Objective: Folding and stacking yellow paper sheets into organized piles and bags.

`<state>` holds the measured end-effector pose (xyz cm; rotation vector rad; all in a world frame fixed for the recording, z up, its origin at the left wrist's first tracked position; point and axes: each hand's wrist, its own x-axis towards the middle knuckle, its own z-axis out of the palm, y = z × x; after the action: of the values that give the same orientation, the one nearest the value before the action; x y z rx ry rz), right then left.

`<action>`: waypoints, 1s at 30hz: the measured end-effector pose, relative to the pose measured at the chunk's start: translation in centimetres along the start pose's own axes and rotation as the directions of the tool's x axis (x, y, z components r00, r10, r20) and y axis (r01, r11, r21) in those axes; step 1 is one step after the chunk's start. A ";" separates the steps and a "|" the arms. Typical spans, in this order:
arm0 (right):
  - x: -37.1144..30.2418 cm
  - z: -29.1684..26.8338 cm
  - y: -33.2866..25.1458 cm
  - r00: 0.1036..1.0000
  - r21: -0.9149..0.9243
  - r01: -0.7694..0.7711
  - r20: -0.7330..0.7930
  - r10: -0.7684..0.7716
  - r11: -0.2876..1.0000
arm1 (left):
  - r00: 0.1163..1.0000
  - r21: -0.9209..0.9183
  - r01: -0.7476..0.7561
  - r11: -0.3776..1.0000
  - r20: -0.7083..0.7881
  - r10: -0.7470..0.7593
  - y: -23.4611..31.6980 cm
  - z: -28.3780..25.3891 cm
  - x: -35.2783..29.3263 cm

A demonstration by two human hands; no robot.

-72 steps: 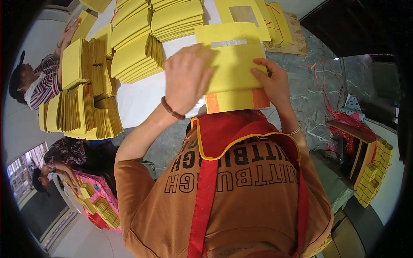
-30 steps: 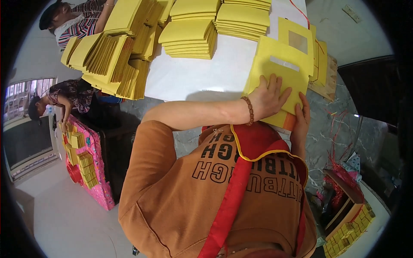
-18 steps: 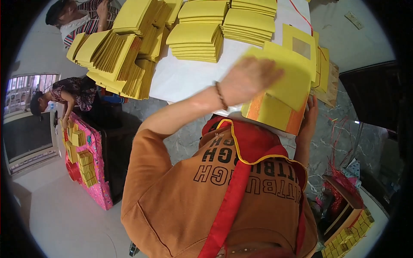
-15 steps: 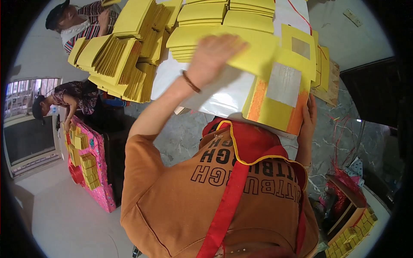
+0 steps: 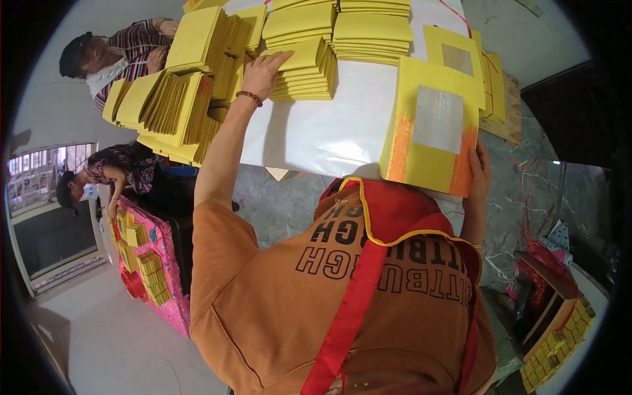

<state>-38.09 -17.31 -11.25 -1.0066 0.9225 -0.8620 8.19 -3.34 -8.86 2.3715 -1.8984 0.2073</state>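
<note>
My left hand rests with outstretched fingers on the left part of a pile of folded yellow paper sheets. At the right of the table lies a flat yellow sheet with a silver rectangle in its middle and orange bands along its sides, at the near edge. My right hand lies along the right side of that sheet, fingers extended and thumb hidden. Whether more sheets lie beneath it is hard to tell.
More folded yellow piles stand behind, and fanned bundles at the left. Another silver-patched sheet lies at the back right. Two people work at the left, one beside a pink-covered table. Red strings hang at the right.
My left hand has moved left from above the spread yellow sheet to the folded pile. That sheet no longer stretches across the white tabletop. My right hand stays by the sheet's edge.
</note>
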 end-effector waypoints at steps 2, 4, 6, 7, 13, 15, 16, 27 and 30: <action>-0.1 -0.1 0.0 1.000 -0.005 -0.011 0.005 0.011 1.000 | 1.000 0.022 0.007 1.000 0.004 -0.008 -0.3 0.8 0.1; -0.3 0.5 -0.4 0.999 -0.035 -0.016 -0.035 0.015 0.999 | 1.000 -0.003 -0.019 1.000 0.013 0.019 -1.1 1.9 -0.2; -0.1 0.2 0.0 1.000 -0.017 -0.012 -0.027 0.011 1.000 | 0.998 -0.030 -0.051 0.998 0.021 0.052 -1.3 2.2 -0.5; -0.1 0.2 0.1 1.000 0.004 -0.005 -0.025 0.005 1.000 | 0.992 -0.050 -0.009 0.999 0.128 0.016 -1.3 1.8 -0.4; -0.1 0.3 -0.1 1.000 0.016 -0.014 -0.025 0.014 1.000 | 0.958 -0.002 0.103 0.995 0.270 -0.098 0.8 -0.1 -0.5; -0.1 0.4 0.0 1.000 0.025 -0.009 -0.023 0.010 1.000 | 0.963 0.013 0.110 0.994 0.244 -0.110 0.8 0.1 -0.7; -0.1 0.4 0.0 1.000 0.032 -0.004 -0.021 0.005 0.999 | 0.984 0.019 0.062 0.998 0.168 -0.065 0.8 0.3 -0.9; 0.1 0.1 0.4 1.000 0.053 0.000 -0.013 0.000 0.999 | 1.000 -0.006 0.009 1.000 0.000 -0.009 0.6 1.3 -0.7; -0.1 0.1 0.4 1.000 0.069 -0.011 -0.013 0.011 0.998 | 0.998 0.012 -0.042 0.999 -0.043 0.042 1.0 1.0 -0.6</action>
<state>-37.93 -17.10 -11.56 -0.9364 0.9026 -0.8865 7.08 -3.12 -9.94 2.3157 -1.9340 0.2708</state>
